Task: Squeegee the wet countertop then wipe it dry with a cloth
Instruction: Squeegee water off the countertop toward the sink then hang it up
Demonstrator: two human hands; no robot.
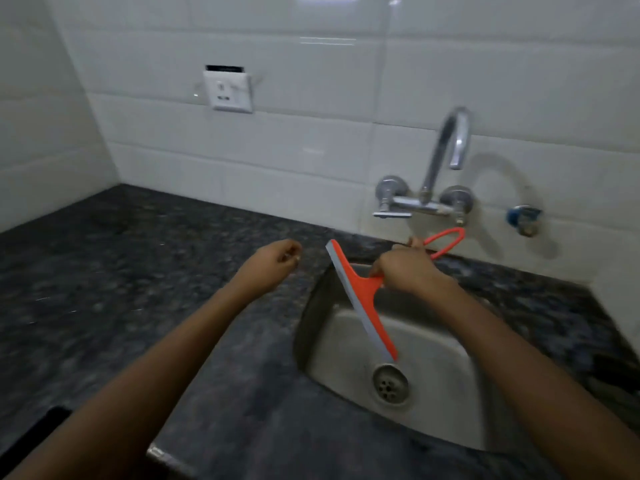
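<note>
Both forearms enter from the near edge and reach over the countertop (pixel 104 278), a dark speckled stone slab with the steel sink (pixel 426 410) let into it on the right.

Landmark for this report: the sink.

- Right hand (pixel 407 270): closed around the handle of the orange squeegee (pixel 363 289), held above the far half of the sink. The looped end of the handle projects beyond the hand toward the tiled wall, below the tap (pixel 446 161).
- Squeegee blade: its long axis runs from the sink's far-left corner diagonally down to a point just above the drain (pixel 390 386). The grey rubber edge faces left, toward the open slab. Whether the lower tip touches the basin cannot be told.
- Left hand (pixel 273 259): loosely curled, nothing in it, hovering over the slab just left of the sink's far-left corner. It is the nearer hand to the wet surface but carries no tool.

Judgement: the squeegee stroke is the step in hand; no cloth is in view, so drying appears not yet begun. The working surface lies to the left of the sink, so the right hand must carry the blade leftward across the rim and lay its edge flat on the stone.

Room for moving: left of the sink the slab runs unobstructed to the corner where the two tiled walls meet. A wall socket (pixel 228 90) sits well above that stretch. The sink rim is the natural edge for water to be drawn over. Wetness on the slab is hard to confirm under blur.
</note>
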